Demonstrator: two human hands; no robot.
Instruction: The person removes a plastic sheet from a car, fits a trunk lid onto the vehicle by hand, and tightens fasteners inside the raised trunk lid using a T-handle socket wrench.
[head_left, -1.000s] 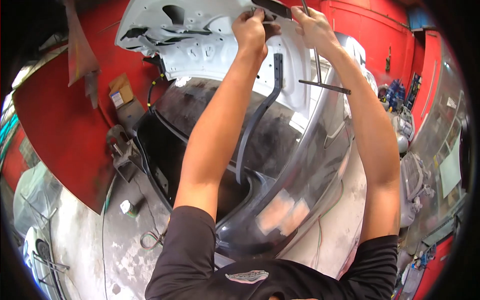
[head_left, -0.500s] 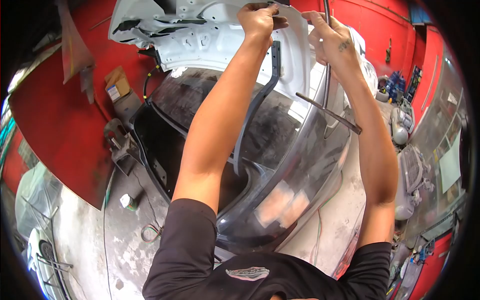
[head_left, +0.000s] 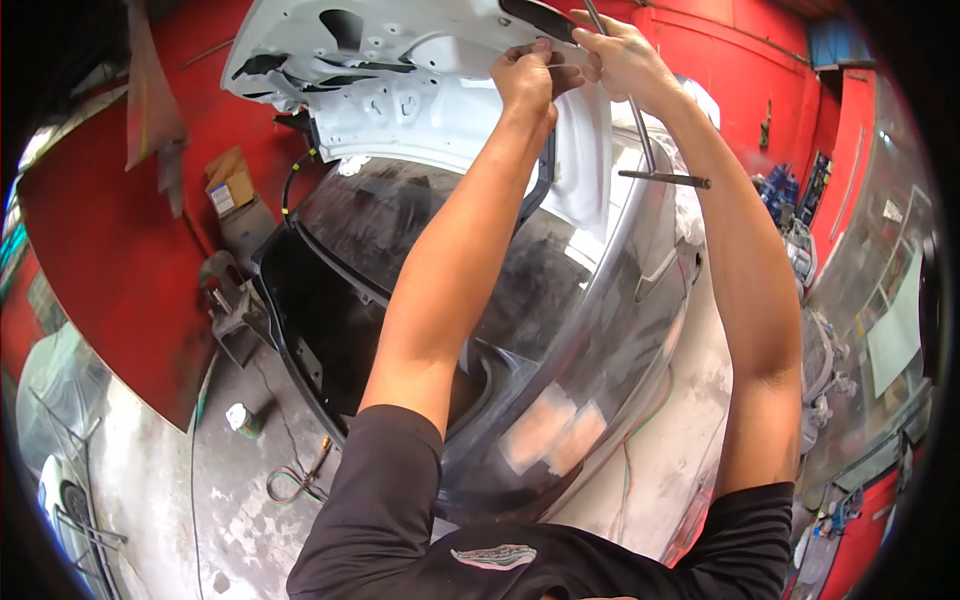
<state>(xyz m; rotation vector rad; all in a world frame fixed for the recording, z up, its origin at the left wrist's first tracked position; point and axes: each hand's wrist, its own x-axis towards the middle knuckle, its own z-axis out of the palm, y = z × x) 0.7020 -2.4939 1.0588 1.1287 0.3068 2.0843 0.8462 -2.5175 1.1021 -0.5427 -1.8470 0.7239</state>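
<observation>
Both arms reach up to the raised white trunk lid point(head_left: 455, 110) of a car. My left hand point(head_left: 530, 85) is closed in a pinch against its inner side; a thin pale strip shows at the fingertips, too small to name. To the right and slightly higher, my right hand point(head_left: 628, 60) is closed around a long metal rod with a T-shaped handle point(head_left: 640, 130). The crossbar hangs below that hand, near the forearm. A dark oval opening lies in the lid just above the fingers. The rod's upper end goes out of view.
Below the arms is the open trunk point(head_left: 335, 300) of the dark car body point(head_left: 490, 480), with pale sanded patches point(head_left: 555, 430) on its corner. A curved lid hinge arm point(head_left: 540, 180) rises behind my left forearm. On the floor are a small can point(head_left: 242, 420) and a hose point(head_left: 290, 483); a cardboard box point(head_left: 230, 180) stands left.
My right hand has moved up and left, bringing the rod closer to my left hand; the rod now tilts and its crossbar is higher. My left hand has shifted slightly down. The camera view moved a little.
</observation>
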